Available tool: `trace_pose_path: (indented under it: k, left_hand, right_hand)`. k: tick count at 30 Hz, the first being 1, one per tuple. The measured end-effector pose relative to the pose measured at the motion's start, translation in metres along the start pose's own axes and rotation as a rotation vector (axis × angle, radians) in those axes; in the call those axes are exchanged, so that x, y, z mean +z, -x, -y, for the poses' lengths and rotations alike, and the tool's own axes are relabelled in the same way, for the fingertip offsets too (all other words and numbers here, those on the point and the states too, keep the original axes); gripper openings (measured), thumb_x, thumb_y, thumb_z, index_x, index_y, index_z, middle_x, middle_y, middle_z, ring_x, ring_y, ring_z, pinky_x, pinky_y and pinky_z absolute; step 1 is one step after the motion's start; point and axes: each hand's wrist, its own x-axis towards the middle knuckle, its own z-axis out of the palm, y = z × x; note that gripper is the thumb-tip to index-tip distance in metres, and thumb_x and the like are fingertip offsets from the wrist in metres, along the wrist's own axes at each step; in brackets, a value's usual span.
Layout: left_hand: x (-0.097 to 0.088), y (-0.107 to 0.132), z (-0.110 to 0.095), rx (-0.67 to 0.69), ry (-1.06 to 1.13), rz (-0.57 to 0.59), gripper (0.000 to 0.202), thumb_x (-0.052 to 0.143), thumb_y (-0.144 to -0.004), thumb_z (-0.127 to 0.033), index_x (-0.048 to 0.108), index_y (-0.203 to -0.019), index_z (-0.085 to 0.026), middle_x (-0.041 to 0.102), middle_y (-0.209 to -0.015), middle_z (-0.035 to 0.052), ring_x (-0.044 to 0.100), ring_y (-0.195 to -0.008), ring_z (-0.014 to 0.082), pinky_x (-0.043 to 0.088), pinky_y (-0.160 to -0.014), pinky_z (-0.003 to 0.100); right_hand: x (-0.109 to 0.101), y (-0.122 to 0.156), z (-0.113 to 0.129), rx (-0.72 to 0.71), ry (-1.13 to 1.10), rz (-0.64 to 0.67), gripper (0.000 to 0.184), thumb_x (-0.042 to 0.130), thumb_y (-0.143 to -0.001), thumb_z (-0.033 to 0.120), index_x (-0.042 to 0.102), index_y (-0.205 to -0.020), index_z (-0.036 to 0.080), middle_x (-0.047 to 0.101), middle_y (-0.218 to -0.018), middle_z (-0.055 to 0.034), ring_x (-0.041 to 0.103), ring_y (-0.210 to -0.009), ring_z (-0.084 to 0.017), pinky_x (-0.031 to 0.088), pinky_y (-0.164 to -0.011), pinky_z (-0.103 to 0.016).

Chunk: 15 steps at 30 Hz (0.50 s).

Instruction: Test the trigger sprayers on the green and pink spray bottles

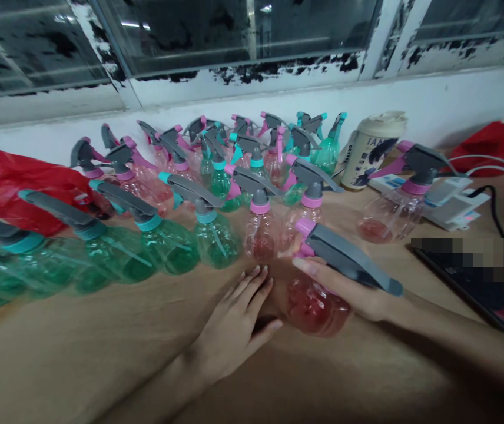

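Observation:
My right hand (349, 291) is closed around the neck of a pink spray bottle (316, 309) with a grey trigger head, standing on the wooden table (79, 353). My left hand (236, 321) lies flat on the table just left of that bottle, fingers stretched out, holding nothing. Right behind the hands stand rows of several pink spray bottles (261, 227) and green spray bottles (214, 232).
A red plastic bag (17, 179) lies at the back left, another red bag (494, 147) at the far right. A lidded cup (373, 150), a white power strip (450, 203) with cables, one lone pink bottle (393, 206) and a dark tablet (486, 282) occupy the right side.

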Motion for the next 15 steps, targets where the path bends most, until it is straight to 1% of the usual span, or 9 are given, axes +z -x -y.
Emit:
trace_pose_path:
  k: [3, 5, 8, 10, 13, 15]
  left_hand:
    - [0.0005, -0.0002, 0.0002, 0.003, -0.002, 0.0, 0.058, 0.045, -0.095, -0.049, 0.037, -0.14, -0.013, 0.038, -0.147, 0.0128, 0.035, -0.136, 0.0249, 0.032, -0.11, 0.042]
    - [0.0004, -0.0005, 0.0002, 0.009, -0.008, 0.001, 0.059, 0.045, -0.095, -0.049, 0.037, -0.139, -0.012, 0.038, -0.147, 0.013, 0.034, -0.136, 0.0245, 0.032, -0.11, 0.042]
    - [0.0001, -0.0009, 0.0003, 0.008, -0.02, 0.008, 0.059, 0.045, -0.095, -0.05, 0.037, -0.139, -0.012, 0.039, -0.147, 0.013, 0.034, -0.136, 0.0242, 0.032, -0.11, 0.043]
    - [0.0001, -0.0011, 0.0005, 0.006, -0.022, 0.008, 0.059, 0.045, -0.095, -0.049, 0.037, -0.14, -0.013, 0.038, -0.147, 0.0126, 0.035, -0.136, 0.0243, 0.032, -0.11, 0.043]
    - [0.0005, -0.0013, 0.0007, 0.009, -0.023, 0.01, 0.059, 0.047, -0.095, -0.049, 0.037, -0.139, -0.012, 0.039, -0.146, 0.0135, 0.035, -0.135, 0.0253, 0.032, -0.11, 0.043]
    - [0.0008, -0.0012, 0.0007, 0.013, -0.026, 0.013, 0.06, 0.047, -0.094, -0.049, 0.038, -0.139, -0.01, 0.039, -0.146, 0.0144, 0.035, -0.135, 0.0257, 0.033, -0.11, 0.044]
  right_hand:
    - [0.0027, 0.0002, -0.0002, 0.043, -0.059, -0.048, 0.017, 0.059, -0.086, 0.036, 0.064, -0.099, 0.027, 0.07, -0.088, 0.0, 0.068, -0.073, -0.018, 0.058, -0.068, -0.031]
    - [0.0041, 0.0014, 0.0003, 0.086, -0.114, -0.05, 0.018, 0.059, -0.086, 0.034, 0.064, -0.101, 0.027, 0.072, -0.091, -0.0003, 0.069, -0.069, -0.017, 0.059, -0.064, -0.03]
    - [0.0046, 0.003, 0.0016, 0.106, -0.162, -0.054, 0.02, 0.06, -0.085, 0.033, 0.064, -0.104, 0.026, 0.073, -0.097, -0.0008, 0.069, -0.068, -0.016, 0.058, -0.064, -0.029]
    - [0.004, 0.0036, 0.0025, 0.102, -0.131, -0.069, 0.022, 0.061, -0.085, 0.034, 0.064, -0.105, 0.026, 0.073, -0.092, -0.0006, 0.068, -0.065, -0.016, 0.057, -0.065, -0.03]
    - [0.0029, 0.0038, 0.0033, 0.078, -0.053, -0.081, 0.018, 0.06, -0.085, 0.036, 0.065, -0.098, 0.025, 0.07, -0.077, 0.0003, 0.064, -0.058, -0.015, 0.055, -0.061, -0.031]
    - [0.0027, 0.0036, 0.0036, 0.06, -0.027, -0.078, 0.016, 0.059, -0.085, 0.036, 0.065, -0.095, 0.025, 0.068, -0.076, 0.0, 0.064, -0.061, -0.016, 0.055, -0.061, -0.031]
